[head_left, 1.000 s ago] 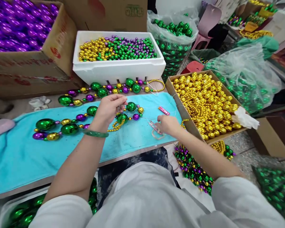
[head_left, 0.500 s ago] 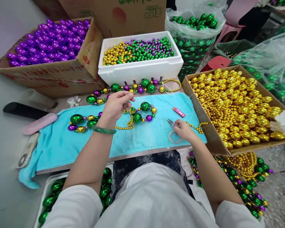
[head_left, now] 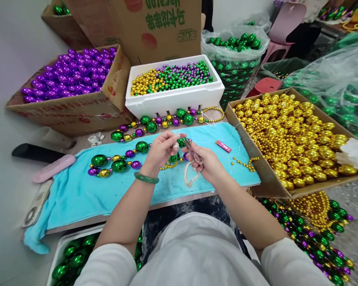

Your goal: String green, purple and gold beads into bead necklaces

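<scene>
My left hand (head_left: pixel 164 149) is closed in a pinch above the blue towel (head_left: pixel 77 198); what its fingertips hold is too small to name. Wrapped round small scissors (head_left: pixel 193 153), my right hand (head_left: pixel 207 161) sits just right of the left one. The blades point up and left, close to the left fingertips, and a pale loop hangs below the handles. Beneath and behind both hands lies a bead strand (head_left: pixel 141 147) of green, purple and gold beads, partly hidden by them. A pink packet (head_left: pixel 223 146) rests on the towel to the right.
A carton of purple beads (head_left: pixel 77 108) stands at the back left, beside a white foam box (head_left: pixel 176 96) of small beads. To the right is a carton of gold beads (head_left: pixel 259 178). Another strand (head_left: pixel 151 126) lies behind the towel. A black handle (head_left: pixel 35 153) juts out at the left.
My right hand has moved left with the scissors, up to my left hand. My left hand has shifted right and slightly down. The head view has tilted up a little.
</scene>
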`<state>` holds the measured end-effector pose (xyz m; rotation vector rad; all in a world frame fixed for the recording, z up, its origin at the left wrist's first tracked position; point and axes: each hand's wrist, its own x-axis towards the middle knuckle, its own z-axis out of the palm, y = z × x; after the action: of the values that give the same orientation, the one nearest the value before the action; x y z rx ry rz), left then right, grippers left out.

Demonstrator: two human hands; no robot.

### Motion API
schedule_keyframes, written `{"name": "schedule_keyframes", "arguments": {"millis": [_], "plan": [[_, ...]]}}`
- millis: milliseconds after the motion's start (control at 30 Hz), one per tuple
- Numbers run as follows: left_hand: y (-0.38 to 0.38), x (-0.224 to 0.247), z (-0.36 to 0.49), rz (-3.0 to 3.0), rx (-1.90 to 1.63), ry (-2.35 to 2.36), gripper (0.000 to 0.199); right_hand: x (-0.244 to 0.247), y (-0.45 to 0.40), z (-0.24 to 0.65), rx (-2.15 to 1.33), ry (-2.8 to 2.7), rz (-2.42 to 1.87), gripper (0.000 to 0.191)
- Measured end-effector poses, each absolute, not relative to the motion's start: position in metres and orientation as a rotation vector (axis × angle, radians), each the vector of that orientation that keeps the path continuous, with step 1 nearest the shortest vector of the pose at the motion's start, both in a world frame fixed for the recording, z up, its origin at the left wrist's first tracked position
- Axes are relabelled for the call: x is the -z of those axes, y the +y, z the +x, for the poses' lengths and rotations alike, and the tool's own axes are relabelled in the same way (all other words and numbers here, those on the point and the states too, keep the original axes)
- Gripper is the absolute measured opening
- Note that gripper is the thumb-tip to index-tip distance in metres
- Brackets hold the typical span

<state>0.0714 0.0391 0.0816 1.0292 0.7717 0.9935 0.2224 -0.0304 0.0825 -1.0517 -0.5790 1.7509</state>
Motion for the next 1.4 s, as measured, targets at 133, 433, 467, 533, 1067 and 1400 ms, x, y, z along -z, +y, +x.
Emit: {"name": "schedule_keyframes", "arguments": {"millis": [133, 433, 467, 533, 1067, 1400], "plan": [[0.037, -0.075, 0.076, 1.124, -1.019, 0.777, 0.031, -0.08, -0.026, 0.222, -1.801, -0.506, -1.039, 0.04], [0.037, -0.066, 0.073, 1.253, -1.104, 0.815, 0.025, -0.08, -0.029, 0.22, -1.828, -0.469, -1.07, 0.037], [0.036, -0.066, 0.073, 1.265, -1.084, 0.806, 0.024, -0.081, -0.028, 0.22, -1.816, -0.47, -1.071, 0.037], [0.035, -0.065, 0.072, 1.277, -1.033, 0.778, 0.024, -0.081, -0.027, 0.218, -1.792, -0.479, -1.071, 0.038], [0.036, -0.06, 0.073, 1.369, -0.937, 0.696, 0.022, -0.075, -0.026, 0.217, -1.714, -0.536, -1.121, 0.041], [0.041, -0.066, 0.061, 1.342, -1.092, 0.854, 0.013, -0.037, -0.011, 0.253, -0.931, -0.732, -1.446, 0.036]]}}
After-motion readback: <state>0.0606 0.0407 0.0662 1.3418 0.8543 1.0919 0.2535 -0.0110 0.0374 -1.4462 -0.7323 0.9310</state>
